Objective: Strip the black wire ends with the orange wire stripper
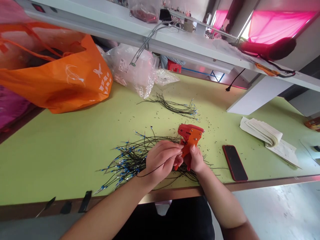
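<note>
In my right hand [196, 160] is an orange and red wire stripper [193, 136], held upright with my fingers wrapped round its handles. My left hand [161, 158] is closed in a pinch on a thin black wire [156, 170], close to the tool's jaws. The wire trails back over my left wrist; its tip is hidden by my fingers. Beneath both hands spreads a large pile of black wires [125, 160] with blue parts and bare metal at their ends. A smaller bundle of such wires [172, 106] lies farther back.
Wire scraps dot the green table [75, 150]. On the right are a red-edged phone [235, 163] and folded papers [262, 131]. An orange bag [82, 80] and clear plastic bags [137, 66] stand at back left. A white shelf [190, 41] crosses above, with a hair dryer [272, 49] on it.
</note>
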A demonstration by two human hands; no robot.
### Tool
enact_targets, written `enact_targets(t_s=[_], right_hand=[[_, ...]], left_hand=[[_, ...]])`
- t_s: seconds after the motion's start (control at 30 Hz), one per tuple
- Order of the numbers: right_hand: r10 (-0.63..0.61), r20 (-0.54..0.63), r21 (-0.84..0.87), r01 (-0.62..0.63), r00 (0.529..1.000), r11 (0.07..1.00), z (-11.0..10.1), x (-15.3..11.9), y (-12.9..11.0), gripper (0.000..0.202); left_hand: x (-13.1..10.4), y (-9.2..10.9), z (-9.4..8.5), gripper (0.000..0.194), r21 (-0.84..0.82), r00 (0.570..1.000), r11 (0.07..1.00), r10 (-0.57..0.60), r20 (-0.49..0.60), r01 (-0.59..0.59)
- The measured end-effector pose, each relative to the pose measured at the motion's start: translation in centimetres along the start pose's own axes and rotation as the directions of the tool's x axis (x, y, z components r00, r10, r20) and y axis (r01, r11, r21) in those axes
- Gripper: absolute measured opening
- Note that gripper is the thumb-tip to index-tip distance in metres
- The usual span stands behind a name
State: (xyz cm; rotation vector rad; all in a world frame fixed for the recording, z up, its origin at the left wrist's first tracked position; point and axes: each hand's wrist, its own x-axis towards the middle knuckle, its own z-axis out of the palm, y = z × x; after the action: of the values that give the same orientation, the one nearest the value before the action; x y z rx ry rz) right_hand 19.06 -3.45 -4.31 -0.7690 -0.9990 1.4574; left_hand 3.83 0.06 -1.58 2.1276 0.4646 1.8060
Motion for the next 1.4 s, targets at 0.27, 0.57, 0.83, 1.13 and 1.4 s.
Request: enact_targets(t_s=[0.27, 0.57, 0.83, 1.13, 1.4], right_hand=[[-0.033, 0.070, 0.032, 0.031, 0.997, 0.999, 0.2, 0.1, -0.3, 0.061], [-0.021, 0.075, 0.010, 0.021, 0.997, 1.000, 0.4, 0.1, -0.5, 0.061], [-0.063, 0.020, 0.091, 0.061, 0.998, 0.994, 0.2, 0.7, -1.7, 0.061], [-0.190, 0.000, 0.193, 0.187, 0.982, 0.963, -1.2, 0.8, -5.0, 0.058], [-0.275, -0.061, 0.122, 0.281, 0.959, 0.952, -3.2, 0.1, -7.6, 0.059]], left_hand=[[-0.2, 0.0, 0.1, 0.020, -0.008, 0.999, 0.999, -0.036, -0.007, 0.036], [-0.5, -0.2, 0.1, 0.022, -0.028, 0.999, 0.999, -0.041, -0.017, 0.040], [-0.4, -0.1, 0.3, 0.020, -0.076, 0.993, 0.991, -0.114, -0.033, 0.112], [-0.8, -0.5, 1.3, 0.019, -0.501, 0.808, 0.706, -0.589, -0.023, 0.501], [-1.8, -0.4, 5.0, 0.044, -0.621, 0.368, 0.135, -0.892, 0.264, 0.772]])
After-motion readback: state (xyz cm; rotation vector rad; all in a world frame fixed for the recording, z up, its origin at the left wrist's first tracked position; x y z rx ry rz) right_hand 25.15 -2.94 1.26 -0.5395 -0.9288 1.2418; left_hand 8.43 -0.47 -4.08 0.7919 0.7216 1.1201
